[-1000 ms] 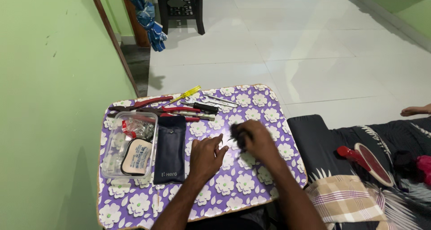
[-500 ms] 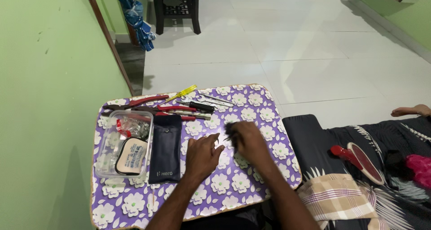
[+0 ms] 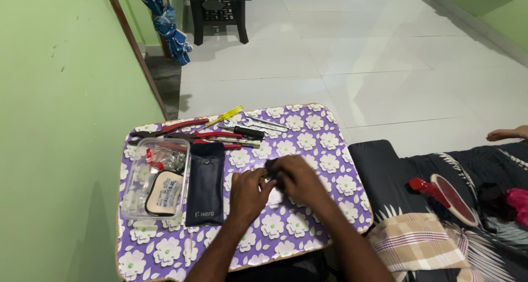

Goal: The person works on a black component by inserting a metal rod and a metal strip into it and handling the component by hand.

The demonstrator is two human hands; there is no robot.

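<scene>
Both my hands meet over the middle of a small table (image 3: 308, 128) covered in purple cloth with white flowers. My right hand (image 3: 294, 178) is curled over a small dark object (image 3: 271, 166), which is mostly hidden by the fingers. My left hand (image 3: 248, 193) touches the same spot from the left, its fingertips pinched at the object. A dark blue pouch (image 3: 205, 184) lies just left of my left hand.
A clear plastic box (image 3: 156, 178) of small parts sits at the table's left. Red-handled pliers (image 3: 181, 127), a yellow screwdriver (image 3: 221, 117), and a black-handled screwdriver (image 3: 246, 132) lie along the far edge. A green wall stands left. Bedding with a red brush (image 3: 440, 193) lies right.
Both hands stayed together on the small dark object in the middle of the table; the fingers shifted slightly. The camera view moved a little.
</scene>
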